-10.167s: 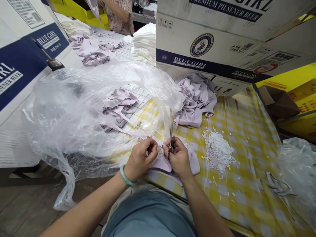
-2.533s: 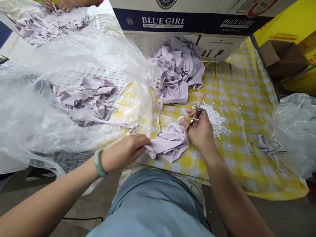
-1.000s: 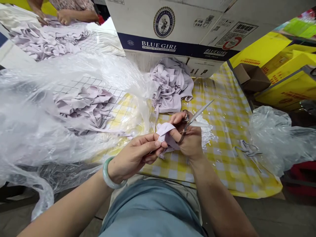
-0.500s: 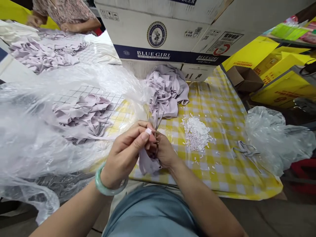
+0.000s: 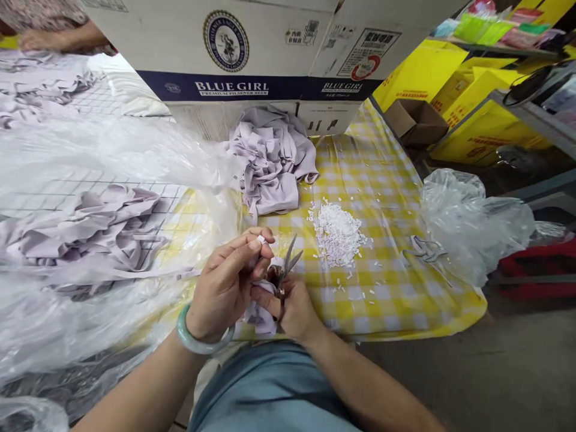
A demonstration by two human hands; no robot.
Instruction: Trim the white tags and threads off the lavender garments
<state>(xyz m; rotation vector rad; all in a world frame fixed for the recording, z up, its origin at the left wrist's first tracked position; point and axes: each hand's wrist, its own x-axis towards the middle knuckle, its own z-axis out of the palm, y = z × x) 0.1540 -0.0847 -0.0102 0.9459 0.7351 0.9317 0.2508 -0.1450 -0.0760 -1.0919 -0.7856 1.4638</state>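
Head view. Your left hand (image 5: 229, 282) pinches a small white tab (image 5: 261, 240) between thumb and forefinger, the other fingers curled inward. Your right hand (image 5: 297, 309) is closed around the handles of the scissors (image 5: 288, 258), whose blades stand apart and point away from you; its thumb appears to rest against the lilac cloth piece (image 5: 261, 319). This piece hangs between your two hands at the near edge of the yellow checked tablecloth (image 5: 396, 282). Whether the tab is cut free cannot be told.

Progress: to the right of your hands, the heap of white snippets (image 5: 338, 237) suggests that much cutting is done. Two lots of lilac cloth lie in sight: a crumpled pile (image 5: 272, 162) against the carton (image 5: 274, 51), and a flatter pile (image 5: 105, 225) to the left, among clear plastic sheeting (image 5: 135, 150). Which is finished and which is left, the view does not show; the piece in hand seems unfinished.
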